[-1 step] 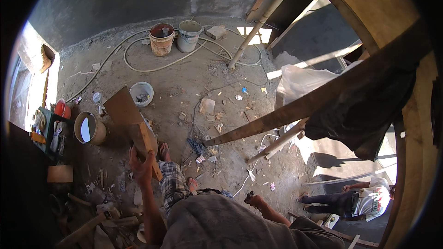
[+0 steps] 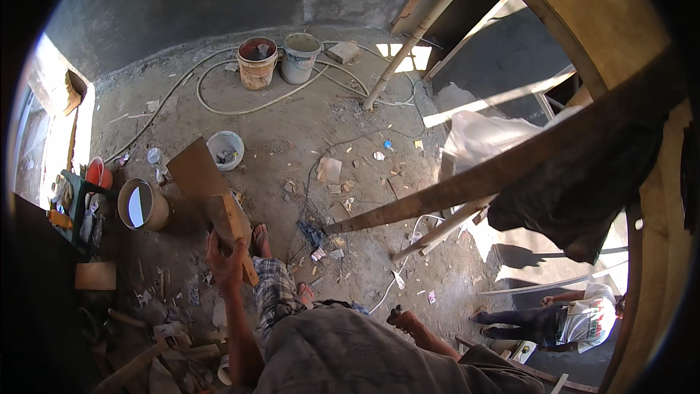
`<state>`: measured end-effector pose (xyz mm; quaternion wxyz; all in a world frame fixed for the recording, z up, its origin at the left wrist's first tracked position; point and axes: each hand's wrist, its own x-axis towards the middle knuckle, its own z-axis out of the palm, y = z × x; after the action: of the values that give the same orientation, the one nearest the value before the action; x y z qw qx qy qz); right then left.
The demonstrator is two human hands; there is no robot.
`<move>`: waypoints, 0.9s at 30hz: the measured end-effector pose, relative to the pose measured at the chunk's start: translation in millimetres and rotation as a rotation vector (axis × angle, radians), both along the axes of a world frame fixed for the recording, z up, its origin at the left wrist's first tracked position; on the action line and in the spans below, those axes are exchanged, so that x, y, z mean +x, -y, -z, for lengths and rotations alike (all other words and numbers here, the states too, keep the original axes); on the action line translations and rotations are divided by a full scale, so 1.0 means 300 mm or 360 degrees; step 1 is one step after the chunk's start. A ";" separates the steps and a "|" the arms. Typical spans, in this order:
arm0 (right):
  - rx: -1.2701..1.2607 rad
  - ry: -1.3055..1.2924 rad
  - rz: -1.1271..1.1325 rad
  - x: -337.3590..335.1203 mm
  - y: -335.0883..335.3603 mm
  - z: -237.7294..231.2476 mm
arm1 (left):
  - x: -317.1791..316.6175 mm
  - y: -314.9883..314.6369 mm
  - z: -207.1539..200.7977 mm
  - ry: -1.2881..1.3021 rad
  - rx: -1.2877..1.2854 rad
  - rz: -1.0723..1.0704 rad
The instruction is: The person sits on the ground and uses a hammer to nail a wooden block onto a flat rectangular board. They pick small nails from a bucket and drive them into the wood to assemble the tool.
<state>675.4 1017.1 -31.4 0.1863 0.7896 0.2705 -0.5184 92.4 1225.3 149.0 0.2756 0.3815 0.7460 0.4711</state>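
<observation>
My left hand (image 2: pixel 227 263) is closed around the lower end of a wooden piece (image 2: pixel 235 220), with the thumb on its near side. A flat brown board (image 2: pixel 197 169) reaches up and left from it; whether the two are joined is unclear. They are held up in front of my left leg, above the floor. My right hand (image 2: pixel 403 318) hangs low beside my body, its fingers curled and dark. It is too small to tell what, if anything, is in them.
Left stand a bucket of water (image 2: pixel 144 204), a white bucket (image 2: pixel 225 150) and a green crate (image 2: pixel 75 211). Two pails (image 2: pixel 257 66) and a looped hose (image 2: pixel 219 111) lie farther back. A slanting beam (image 2: pixel 437 191) crosses the right side. Another person (image 2: pixel 558 317) stands at lower right.
The wooden piece in my left hand has turned slightly, showing more of its face. Both hands keep nearly the same places.
</observation>
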 end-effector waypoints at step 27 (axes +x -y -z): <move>0.0194 0.0064 -0.0135 -0.726 -1.078 -0.021 | -0.511 -1.362 0.098 0.0281 0.0072 0.0191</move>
<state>457.7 1340.6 -25.1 0.1651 0.7976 0.3308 -0.4766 -60.9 1633.9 119.7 0.3594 0.3887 0.6838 0.5022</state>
